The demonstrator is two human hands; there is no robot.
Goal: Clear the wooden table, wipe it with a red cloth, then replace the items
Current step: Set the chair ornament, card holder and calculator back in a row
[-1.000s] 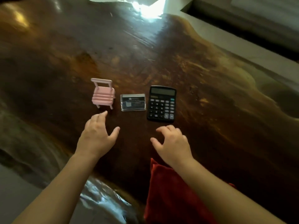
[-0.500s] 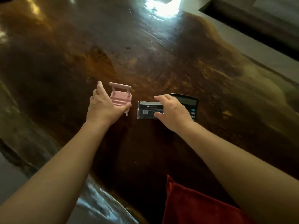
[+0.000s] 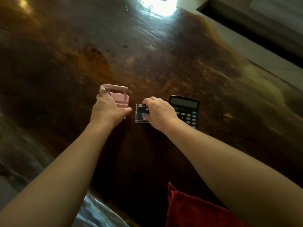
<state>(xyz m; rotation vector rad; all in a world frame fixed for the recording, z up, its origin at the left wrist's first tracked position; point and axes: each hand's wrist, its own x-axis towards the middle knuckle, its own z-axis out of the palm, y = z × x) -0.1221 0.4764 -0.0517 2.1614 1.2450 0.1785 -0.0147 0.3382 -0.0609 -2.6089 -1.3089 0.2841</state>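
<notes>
Head view: both hands have reached forward and closed, the left hand (image 3: 108, 110) gripping a pink miniature chair (image 3: 118, 97), the right hand (image 3: 159, 112) pinching a clear card holder (image 3: 139, 114), starting the clearing. Black calculator (image 3: 186, 108) is half hidden; red cloth (image 3: 193, 208), cut off, lies on the wooden table (image 3: 147, 63).

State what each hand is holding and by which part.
Left hand grips the pink toy chair around its seat and back post. Right hand pinches the clear card case at its right end.
</notes>
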